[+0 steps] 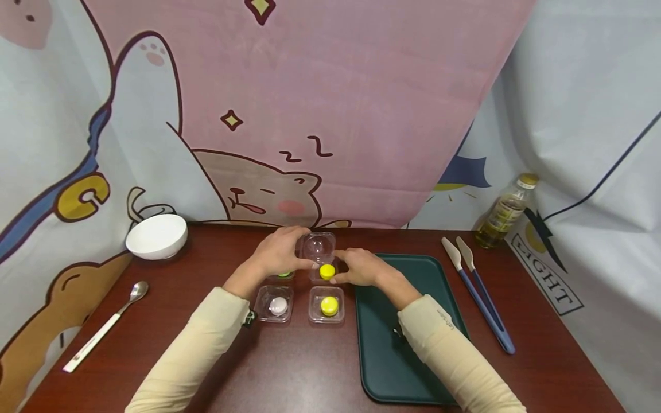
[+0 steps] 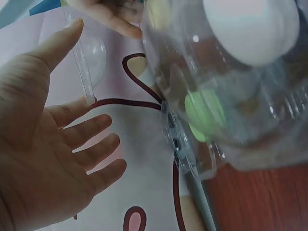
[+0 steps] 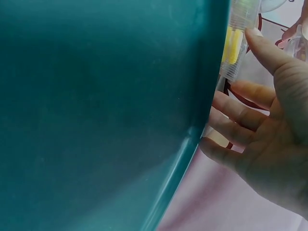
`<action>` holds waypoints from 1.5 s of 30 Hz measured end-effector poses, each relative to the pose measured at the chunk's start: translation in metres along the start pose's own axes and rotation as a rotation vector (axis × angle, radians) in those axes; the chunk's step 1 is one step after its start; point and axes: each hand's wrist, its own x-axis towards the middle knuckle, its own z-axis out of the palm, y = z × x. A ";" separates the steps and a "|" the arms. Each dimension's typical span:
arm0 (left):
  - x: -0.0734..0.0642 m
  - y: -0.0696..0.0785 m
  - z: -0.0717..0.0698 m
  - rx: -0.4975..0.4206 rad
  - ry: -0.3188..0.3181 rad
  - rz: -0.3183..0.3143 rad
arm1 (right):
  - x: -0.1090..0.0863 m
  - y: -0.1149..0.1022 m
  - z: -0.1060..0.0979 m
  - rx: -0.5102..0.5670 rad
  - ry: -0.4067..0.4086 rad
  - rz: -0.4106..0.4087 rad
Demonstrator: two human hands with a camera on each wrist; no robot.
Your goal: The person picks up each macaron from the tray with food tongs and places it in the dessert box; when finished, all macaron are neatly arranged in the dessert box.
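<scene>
My left hand (image 1: 280, 252) pinches a clear domed plastic lid (image 1: 318, 245) between thumb and forefinger, tilted up behind a small clear box. That box holds a yellow macaron (image 1: 327, 272). With thumb and forefinger, my right hand (image 1: 360, 267) grips the box's right side, also seen in the right wrist view by its yellow filling. Nearer me are two clear boxes, one with a white macaron (image 1: 278, 306) and one with a yellow macaron (image 1: 329, 306). A green macaron (image 2: 206, 114) in its box is mostly hidden by my left hand in the head view.
To the right lies a dark green tray (image 1: 374, 367), partly under my right forearm. Beyond it are blue-handled tongs (image 1: 482, 298) and an oil bottle (image 1: 503, 215). At the left are a white bowl (image 1: 157, 236) and a spoon (image 1: 105, 327). A printed cloth hangs behind the table.
</scene>
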 end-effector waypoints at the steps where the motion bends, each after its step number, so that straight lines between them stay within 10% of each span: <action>1: 0.000 0.001 0.001 -0.001 0.002 0.004 | 0.000 0.000 0.000 -0.001 -0.004 0.001; 21: 0.003 0.008 0.005 0.036 0.103 0.052 | -0.007 0.012 -0.013 0.344 0.161 -0.154; 33: 0.001 0.014 0.010 0.078 0.195 0.055 | -0.003 0.003 -0.014 0.525 0.302 -0.004; 40: -0.002 0.017 0.014 0.021 0.170 0.030 | -0.003 -0.008 -0.016 0.425 0.466 0.101; 45: -0.003 0.015 0.016 -0.183 0.092 -0.014 | -0.004 -0.011 -0.018 0.363 0.555 0.101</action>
